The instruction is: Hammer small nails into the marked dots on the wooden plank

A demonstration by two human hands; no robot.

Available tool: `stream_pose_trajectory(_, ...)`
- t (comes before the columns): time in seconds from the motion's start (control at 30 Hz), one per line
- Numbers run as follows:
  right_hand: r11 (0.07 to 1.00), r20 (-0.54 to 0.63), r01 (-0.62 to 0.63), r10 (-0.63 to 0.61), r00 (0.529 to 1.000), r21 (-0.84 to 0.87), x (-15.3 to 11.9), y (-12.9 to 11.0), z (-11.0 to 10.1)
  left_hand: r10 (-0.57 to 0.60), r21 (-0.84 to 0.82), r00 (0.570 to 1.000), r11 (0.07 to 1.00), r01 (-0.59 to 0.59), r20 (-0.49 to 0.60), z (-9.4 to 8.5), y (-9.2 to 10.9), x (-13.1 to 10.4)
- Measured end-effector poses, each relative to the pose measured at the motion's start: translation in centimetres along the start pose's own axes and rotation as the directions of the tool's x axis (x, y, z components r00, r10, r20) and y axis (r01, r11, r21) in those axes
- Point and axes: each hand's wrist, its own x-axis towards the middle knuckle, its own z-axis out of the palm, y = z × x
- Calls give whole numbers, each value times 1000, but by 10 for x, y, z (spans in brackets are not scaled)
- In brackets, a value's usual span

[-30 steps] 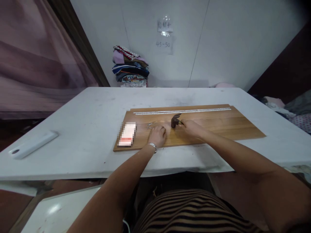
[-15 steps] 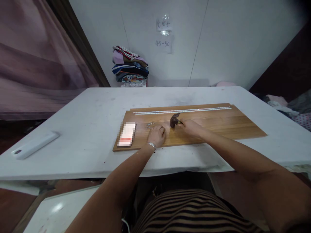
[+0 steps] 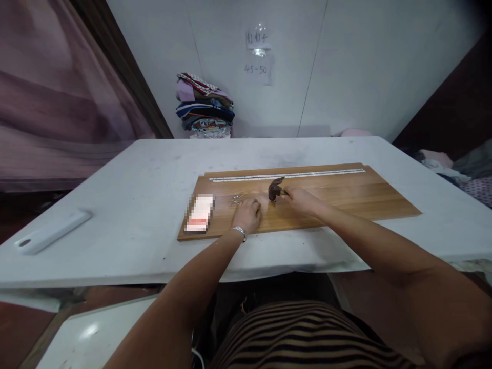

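My right hand (image 3: 302, 200) is wrapped around the handle of a claw hammer (image 3: 274, 190). The hammer's dark head is low over the wooden board (image 3: 346, 197), its claw pointing up and to the right. Whether a nail stands under the head is hidden. To the hammer's left, my left hand (image 3: 248, 212) rests on the board with its fingers loosely bent and their tips partly hidden; nothing shows in it. A few loose nails (image 3: 236, 198) lie on the wood just beyond that hand.
Two white marked strips (image 3: 288, 176) run along the board's far side. A phone-like object with a blurred screen (image 3: 200, 212) lies at its left end. On the white table (image 3: 126, 205) is a long white object with a hole (image 3: 54, 230). Folded cloth (image 3: 205, 105) is stacked by the wall.
Hands and hammer hold nearly the same place. The whole view has shifted very slightly; nothing was picked up or let go.
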Motion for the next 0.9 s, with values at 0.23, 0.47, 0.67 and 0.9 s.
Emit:
stream_pose_trajectory(0.23,1000,18,-13,13,1000,-26,-1,-2,1,0,-42,1000,999,0,-21,2,-2,0)
stream_pose_trajectory(0.47,999,5,4,-3,1000,-46,2,-1,0,-4,-42,1000,999,4,-19,3,-4,1)
stream_pose_trajectory(0.67,997,46,-8,11,999,-78,-3,-9,-3,-20,-44,1000,999,20,1,2,-5,3)
stream_pose_trajectory(0.9,998,47,-12,15,999,-67,-4,-8,-3,-16,-61,999,998,14,-35,8,-9,5)
